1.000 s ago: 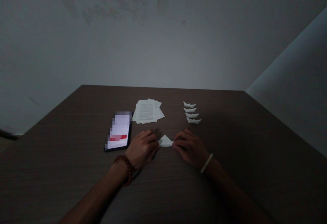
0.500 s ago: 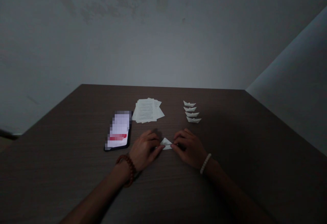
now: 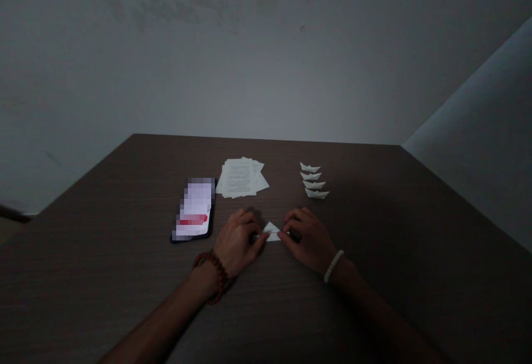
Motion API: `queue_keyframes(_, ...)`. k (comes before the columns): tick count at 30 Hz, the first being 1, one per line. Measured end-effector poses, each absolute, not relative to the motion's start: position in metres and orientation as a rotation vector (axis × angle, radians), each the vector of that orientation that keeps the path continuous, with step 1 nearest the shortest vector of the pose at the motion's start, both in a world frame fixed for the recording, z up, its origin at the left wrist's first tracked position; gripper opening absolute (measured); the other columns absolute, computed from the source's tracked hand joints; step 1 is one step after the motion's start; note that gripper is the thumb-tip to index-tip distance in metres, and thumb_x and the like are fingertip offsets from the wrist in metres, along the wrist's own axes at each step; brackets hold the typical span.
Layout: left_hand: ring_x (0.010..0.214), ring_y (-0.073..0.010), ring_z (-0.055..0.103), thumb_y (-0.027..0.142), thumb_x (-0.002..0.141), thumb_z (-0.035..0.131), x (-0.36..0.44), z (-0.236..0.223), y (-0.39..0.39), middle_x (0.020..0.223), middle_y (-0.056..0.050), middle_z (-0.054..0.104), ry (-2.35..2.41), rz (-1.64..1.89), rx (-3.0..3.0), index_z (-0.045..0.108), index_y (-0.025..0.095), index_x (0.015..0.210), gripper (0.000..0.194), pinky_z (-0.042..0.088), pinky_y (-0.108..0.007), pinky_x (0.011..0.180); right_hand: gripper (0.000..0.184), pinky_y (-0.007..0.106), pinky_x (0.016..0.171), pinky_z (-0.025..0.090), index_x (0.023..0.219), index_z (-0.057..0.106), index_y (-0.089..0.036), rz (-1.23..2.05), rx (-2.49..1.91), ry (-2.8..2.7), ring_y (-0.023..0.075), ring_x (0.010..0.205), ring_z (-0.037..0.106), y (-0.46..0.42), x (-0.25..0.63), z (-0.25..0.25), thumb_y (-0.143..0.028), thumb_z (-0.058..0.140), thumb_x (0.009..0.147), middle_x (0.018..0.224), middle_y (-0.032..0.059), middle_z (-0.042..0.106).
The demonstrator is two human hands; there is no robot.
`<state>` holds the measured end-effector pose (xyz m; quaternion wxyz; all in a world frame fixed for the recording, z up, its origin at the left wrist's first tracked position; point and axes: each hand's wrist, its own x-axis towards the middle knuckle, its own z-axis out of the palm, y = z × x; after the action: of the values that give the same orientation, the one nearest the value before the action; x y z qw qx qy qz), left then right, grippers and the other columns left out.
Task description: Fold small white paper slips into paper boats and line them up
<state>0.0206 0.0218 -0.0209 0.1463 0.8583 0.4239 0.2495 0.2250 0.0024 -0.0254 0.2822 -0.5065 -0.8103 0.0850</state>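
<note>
Head view shows the left hand [image 3: 236,242] and right hand [image 3: 307,237] pinching opposite ends of a small folded paper [image 3: 272,232] on the worktop [image 3: 124,275], with a phone [image 3: 193,210] left of it, paper sheets [image 3: 241,178] behind, 4 paper boats [image 3: 315,180] behind-right, and bare surface toward the near edge.

No legible text: printed lines on the paper stack [image 3: 241,178] too small, phone [image 3: 193,210] screen blurred.
</note>
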Motion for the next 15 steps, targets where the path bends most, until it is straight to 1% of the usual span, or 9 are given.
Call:
queue_keyframes(5, 0.083, -0.0222, 0.048, 0.029, 0.086, 0.056, 0.0206, -0.0220, 0.0220, 0.079, -0.006, 0.058, 1.244, 0.685, 2.491, 0.063, 0.016, 0.067, 0.024, 0.043, -0.036, 0.072, 0.010, 0.035, 0.079, 0.043, 0.073, 0.061, -0.019, 0.231, -1.375, -2.182, 0.0196, 0.086, 0.052, 0.0032, 0.2245, -0.0238, -0.023, 0.066, 0.081, 0.089, 0.0052, 0.059)
queue_keyframes(10, 0.084, -0.0230, 0.048, 0.028, 0.085, 0.057, 0.0218, -0.0223, 0.0220, 0.081, -0.006, 0.058, 1.277, 0.671, 2.497, 0.062, 0.016, 0.068, 0.022, 0.043, -0.037, 0.073, 0.010, 0.035, 0.078, 0.044, 0.073, 0.061, -0.018, 0.245, -1.395, -2.183, 0.0196, 0.086, 0.051, 0.0027, 0.2232, -0.0216, -0.022, 0.067, 0.080, 0.089, 0.0049, 0.059)
queue_keyframes(15, 0.082, -0.0230, 0.048, 0.028, 0.085, 0.056, 0.0225, -0.0229, 0.0227, 0.079, -0.007, 0.058, 1.288, 0.664, 2.550, 0.062, 0.016, 0.069, 0.021, 0.043, -0.038, 0.073, 0.011, 0.034, 0.077, 0.044, 0.073, 0.061, -0.019, 0.226, -1.386, -2.189, 0.0198, 0.086, 0.051, 0.0030, 0.2227, -0.0226, -0.024, 0.067, 0.081, 0.088, 0.0051, 0.059)
